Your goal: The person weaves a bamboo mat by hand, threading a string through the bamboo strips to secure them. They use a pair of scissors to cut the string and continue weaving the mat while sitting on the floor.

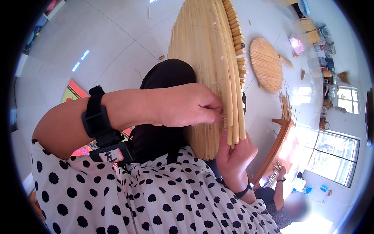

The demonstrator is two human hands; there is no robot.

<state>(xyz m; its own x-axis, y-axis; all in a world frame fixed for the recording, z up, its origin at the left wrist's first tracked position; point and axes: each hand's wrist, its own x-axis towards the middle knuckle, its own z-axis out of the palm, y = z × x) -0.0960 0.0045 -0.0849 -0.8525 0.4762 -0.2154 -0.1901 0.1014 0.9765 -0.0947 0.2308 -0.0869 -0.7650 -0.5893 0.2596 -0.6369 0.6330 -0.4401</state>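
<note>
Head view, single entry.

Item: round mat of pale reed stalks (202, 50), unfinished, held upright across the person's lap over a dark trouser knee (167, 74). Most of the disc is already bound into a flat sheet. At its right edge the stalk ends stand stepped and untrimmed, so the rim looks incomplete.

Left hand (187, 105): fingers closed in a pinch against the mat's face near its lower right edge, apparently on a thin thread or needle too fine to tell.

Right hand (233, 154): curled shut around the lower ends of the outermost stalks, gripping from beneath.

Nearby: a finished round mat (266, 64) lying flat on the white tiled floor (117, 46); scattered stalk offcuts; a second person (286, 195) seated at lower right, hands on a separate bundle.
</note>
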